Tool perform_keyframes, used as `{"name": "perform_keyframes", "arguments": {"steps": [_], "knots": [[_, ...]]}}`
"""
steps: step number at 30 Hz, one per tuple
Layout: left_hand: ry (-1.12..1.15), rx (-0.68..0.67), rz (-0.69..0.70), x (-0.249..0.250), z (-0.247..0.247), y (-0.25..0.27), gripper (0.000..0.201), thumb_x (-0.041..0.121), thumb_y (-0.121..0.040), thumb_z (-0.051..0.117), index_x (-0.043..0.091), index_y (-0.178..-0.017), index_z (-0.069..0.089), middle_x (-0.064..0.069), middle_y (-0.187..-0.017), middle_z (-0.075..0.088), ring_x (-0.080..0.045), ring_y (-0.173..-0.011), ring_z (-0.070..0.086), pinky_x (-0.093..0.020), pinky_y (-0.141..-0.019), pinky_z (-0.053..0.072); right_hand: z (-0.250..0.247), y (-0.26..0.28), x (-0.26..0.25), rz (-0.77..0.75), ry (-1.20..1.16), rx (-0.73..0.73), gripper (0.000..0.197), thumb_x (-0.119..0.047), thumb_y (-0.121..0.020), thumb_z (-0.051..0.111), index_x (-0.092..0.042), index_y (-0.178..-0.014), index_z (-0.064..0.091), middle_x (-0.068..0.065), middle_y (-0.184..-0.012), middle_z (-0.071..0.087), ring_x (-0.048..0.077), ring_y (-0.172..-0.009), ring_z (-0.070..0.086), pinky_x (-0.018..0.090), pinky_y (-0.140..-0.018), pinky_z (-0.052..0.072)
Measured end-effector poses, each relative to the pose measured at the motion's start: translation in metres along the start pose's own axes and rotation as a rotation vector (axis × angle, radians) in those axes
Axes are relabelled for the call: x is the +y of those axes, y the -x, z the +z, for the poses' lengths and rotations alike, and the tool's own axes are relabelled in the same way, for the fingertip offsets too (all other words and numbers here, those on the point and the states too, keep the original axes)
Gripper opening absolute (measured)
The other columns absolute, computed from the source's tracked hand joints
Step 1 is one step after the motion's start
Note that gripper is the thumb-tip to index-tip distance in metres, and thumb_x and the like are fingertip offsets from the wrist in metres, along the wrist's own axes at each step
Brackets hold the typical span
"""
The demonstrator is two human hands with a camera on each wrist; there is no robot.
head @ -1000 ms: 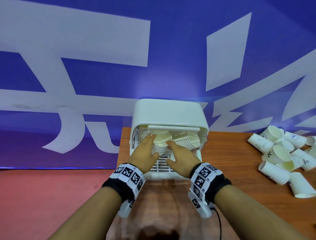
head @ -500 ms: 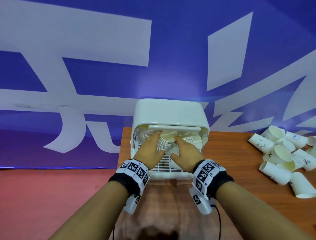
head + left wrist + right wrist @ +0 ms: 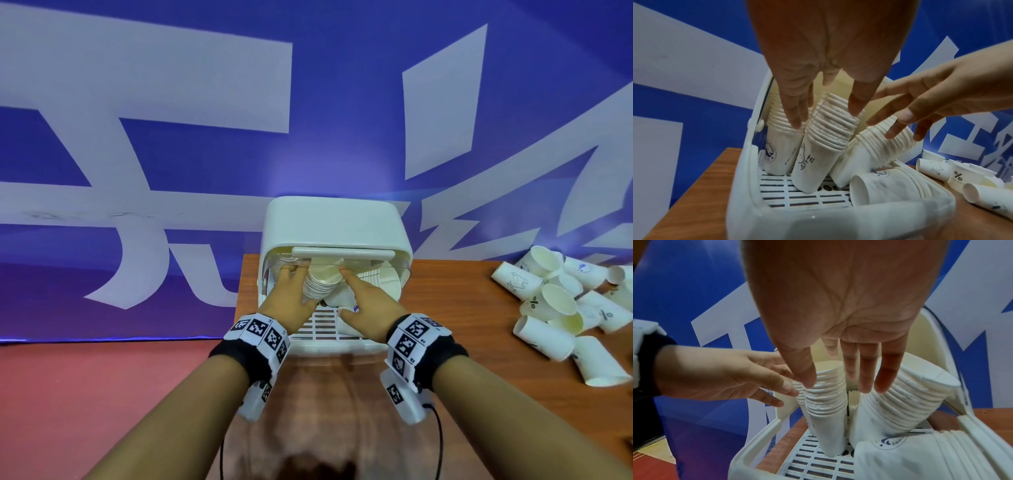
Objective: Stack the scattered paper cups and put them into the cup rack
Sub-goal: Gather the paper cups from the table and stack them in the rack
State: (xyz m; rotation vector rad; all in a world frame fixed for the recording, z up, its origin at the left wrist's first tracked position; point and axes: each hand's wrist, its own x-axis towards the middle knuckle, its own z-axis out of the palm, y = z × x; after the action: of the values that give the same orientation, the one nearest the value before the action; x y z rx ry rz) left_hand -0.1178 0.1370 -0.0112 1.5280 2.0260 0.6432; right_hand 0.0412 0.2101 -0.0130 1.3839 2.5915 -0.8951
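Observation:
The white cup rack [image 3: 334, 224] stands open at the table's back edge, its slatted floor [image 3: 807, 197] showing. Three leaning stacks of paper cups sit inside: left [image 3: 777, 146], middle [image 3: 818, 154] and right [image 3: 865, 155]. My left hand [image 3: 293, 284] reaches in with straight fingers [image 3: 795, 116] between the left and middle stacks, thumb on the middle stack's rims. My right hand [image 3: 346, 291] also lies flat, thumb [image 3: 805, 376] on the middle stack [image 3: 826, 410], fingers on the right stack [image 3: 890, 410]. Neither hand grips anything.
A short stack [image 3: 885, 188] lies on its side at the rack's front right. Several loose paper cups [image 3: 561, 308] lie scattered on the wooden table [image 3: 462, 325] to the right. A blue and white banner [image 3: 205, 137] stands behind. Red floor is at the left.
Both hands have moved deeper into the rack, carrying the middle stack from the front opening back between the other stacks. The fingers now lie straighter on the rims.

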Motion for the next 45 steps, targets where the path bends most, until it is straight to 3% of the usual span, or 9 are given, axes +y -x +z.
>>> {"name": "perform_keyframes", "arguments": {"steps": [4, 8, 11, 14, 17, 22, 32, 40, 45], "knots": [[0.039, 0.010, 0.017, -0.003, -0.006, 0.013, 0.069, 0.024, -0.091, 0.055, 0.024, -0.148, 0.016, 0.001, -0.154, 0.021, -0.014, -0.142, 0.012, -0.005, -0.092, -0.005, -0.012, 0.017, 0.004, -0.015, 0.003, 0.024, 0.072, -0.027, -0.089, 0.054, -0.030, -0.149, 0.013, 0.006, -0.146, 0.038, 0.022, -0.125, 0.046, 0.035, -0.102, 0.040], [0.150, 0.025, 0.039, -0.002, -0.011, 0.032, 0.072, 0.017, -0.089, 0.059, 0.026, -0.148, 0.020, 0.003, -0.154, 0.022, -0.010, -0.140, 0.013, -0.013, -0.097, 0.009, -0.018, 0.040, 0.011, 0.011, 0.048, 0.018, 0.064, -0.029, -0.090, 0.053, -0.026, -0.146, 0.022, 0.007, -0.143, 0.040, 0.023, -0.122, 0.048, 0.036, -0.099, 0.042], [0.150, 0.082, 0.061, 0.002, -0.009, 0.044, 0.070, 0.014, -0.087, 0.060, 0.022, -0.147, 0.024, 0.002, -0.153, 0.022, -0.006, -0.137, 0.010, -0.014, -0.102, 0.007, -0.023, 0.060, 0.019, 0.021, 0.066, 0.039, 0.062, -0.029, -0.090, 0.055, -0.025, -0.145, 0.027, 0.006, -0.141, 0.042, 0.023, -0.120, 0.050, 0.035, -0.097, 0.043], [0.071, 0.121, 0.053, 0.014, -0.002, 0.057, 0.064, 0.028, -0.088, 0.057, 0.021, -0.145, 0.028, -0.001, -0.150, 0.029, -0.012, -0.139, 0.017, -0.022, -0.113, 0.006, -0.028, 0.077, 0.035, 0.023, 0.086, 0.054, 0.060, -0.030, -0.089, 0.056, -0.024, -0.143, 0.030, 0.005, -0.141, 0.042, 0.021, -0.120, 0.048, 0.032, -0.097, 0.040], [0.036, 0.108, 0.064, 0.041, 0.014, 0.069, 0.061, 0.023, -0.091, 0.057, 0.020, -0.145, 0.028, 0.000, -0.149, 0.030, -0.010, -0.135, 0.019, 0.001, -0.091, -0.001, -0.037, 0.094, 0.055, 0.009, 0.077, 0.061, 0.058, -0.030, -0.088, 0.057, -0.026, -0.141, 0.034, 0.005, -0.141, 0.043, 0.021, -0.121, 0.048, 0.034, -0.100, 0.042], [0.079, 0.070, 0.089, 0.102, 0.059, 0.074, 0.063, 0.021, -0.087, 0.059, 0.020, -0.143, 0.030, -0.005, -0.146, 0.034, -0.019, -0.135, 0.031, -0.029, -0.108, 0.026, -0.057, 0.132, 0.108, 0.007, 0.104, 0.047, 0.056, -0.034, -0.089, 0.055, -0.030, -0.141, 0.034, 0.002, -0.143, 0.041, 0.021, -0.121, 0.049, 0.038, -0.099, 0.043], [0.073, 0.035, 0.091, 0.225, 0.161, 0.088, 0.064, 0.025, -0.087, 0.060, 0.023, -0.143, 0.029, -0.003, -0.144, 0.034, -0.018, -0.132, 0.036, -0.034, -0.109, 0.031, -0.105, 0.219, 0.245, 0.079, 0.128, 0.055, 0.053, -0.037, -0.089, 0.055, -0.028, -0.138, 0.037, 0.003, -0.136, 0.046, 0.019, -0.115, 0.051, 0.036, -0.096, 0.044], [0.004, -0.092, 0.148, 0.281, 0.209, 0.057, 0.064, 0.028, -0.089, 0.058, 0.027, -0.144, 0.026, 0.002, -0.145, 0.032, -0.019, -0.130, 0.037, -0.039, -0.109, 0.032, -0.130, 0.232, 0.303, 0.220, 0.073, 0.033, 0.052, -0.034, -0.090, 0.055, -0.028, -0.138, 0.038, 0.004, -0.137, 0.045, 0.019, -0.117, 0.050, 0.030, -0.096, 0.038], [-0.069, -0.178, 0.177, 0.309, 0.238, 0.019, 0.064, 0.028, -0.089, 0.056, 0.028, -0.144, 0.025, 0.000, -0.146, 0.032, -0.022, -0.132, 0.035, -0.043, -0.109, 0.032, -0.138, 0.226, 0.351, 0.290, 0.089, 0.051, 0.051, -0.032, -0.090, 0.055, -0.026, -0.137, 0.039, 0.005, -0.135, 0.046, 0.022, -0.118, 0.048, 0.035, -0.100, 0.039]]}}
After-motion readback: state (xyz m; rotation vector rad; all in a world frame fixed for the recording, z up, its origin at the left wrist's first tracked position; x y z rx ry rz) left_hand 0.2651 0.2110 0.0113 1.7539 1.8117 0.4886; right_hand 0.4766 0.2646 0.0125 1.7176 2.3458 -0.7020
